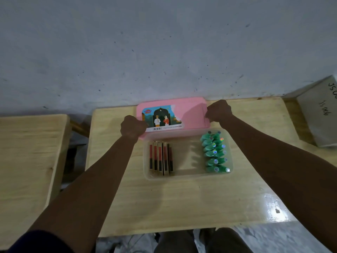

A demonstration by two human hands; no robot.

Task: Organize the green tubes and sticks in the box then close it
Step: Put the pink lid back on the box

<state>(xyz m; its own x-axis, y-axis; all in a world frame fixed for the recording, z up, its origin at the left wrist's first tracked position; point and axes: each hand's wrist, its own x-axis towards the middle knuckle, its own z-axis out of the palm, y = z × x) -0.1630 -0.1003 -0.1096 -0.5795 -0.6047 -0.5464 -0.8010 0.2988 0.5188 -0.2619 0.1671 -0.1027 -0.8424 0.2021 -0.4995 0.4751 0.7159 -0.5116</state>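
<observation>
A clear plastic box (pixel 187 177) sits on the wooden table (pixel 182 201). Several green tubes (pixel 215 152) lie stacked along its right side. Several red-and-black sticks (pixel 161 158) stand in a row on its left side. A pink lid (pixel 191 112) with a picture sticker is over the box's far edge. My left hand (pixel 133 126) grips the lid's left end. My right hand (pixel 218 111) grips its right end.
A second wooden table (pixel 29 152) stands to the left across a gap. A grey cardboard box (pixel 321 114) with handwriting sits at the far right. A grey wall rises behind the table. My legs show below the table's near edge.
</observation>
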